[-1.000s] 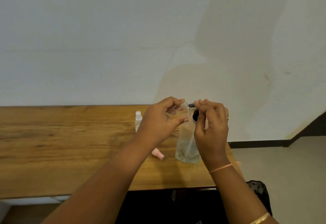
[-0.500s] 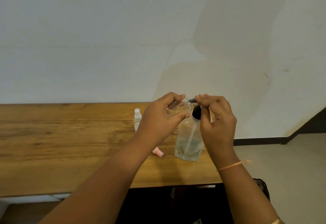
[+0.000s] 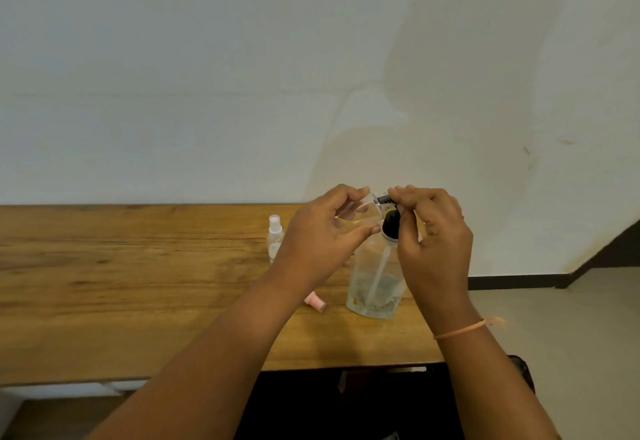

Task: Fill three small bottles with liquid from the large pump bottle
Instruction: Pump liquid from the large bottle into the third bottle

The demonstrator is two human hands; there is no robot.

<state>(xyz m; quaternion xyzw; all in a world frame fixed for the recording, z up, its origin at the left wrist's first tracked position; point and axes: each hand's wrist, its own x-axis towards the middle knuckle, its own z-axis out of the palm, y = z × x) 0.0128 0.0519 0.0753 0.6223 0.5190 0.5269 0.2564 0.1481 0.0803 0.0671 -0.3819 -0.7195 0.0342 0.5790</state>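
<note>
The large clear pump bottle (image 3: 375, 287) stands on the wooden table (image 3: 104, 283) near its right end, with a little liquid at the bottom and a black pump head. My left hand (image 3: 322, 235) grips a small clear bottle (image 3: 363, 212), tilted with its mouth against the black nozzle. My right hand (image 3: 433, 231) has its fingers curled over the pump head (image 3: 389, 223). A second small bottle (image 3: 275, 237) with a white spray top stands upright behind my left wrist. A small pink cap or bottle (image 3: 317, 302) lies on its side left of the pump bottle's base.
A plain white wall rises behind the table. The table's right edge sits just past the pump bottle, with pale floor and a dark skirting board (image 3: 519, 282) beyond. Something dark (image 3: 519, 373) lies below the table's front edge.
The view has shifted slightly. Both hands and the small bottle stay at the pump nozzle, the right hand sitting a bit higher over the pump head than a second ago.
</note>
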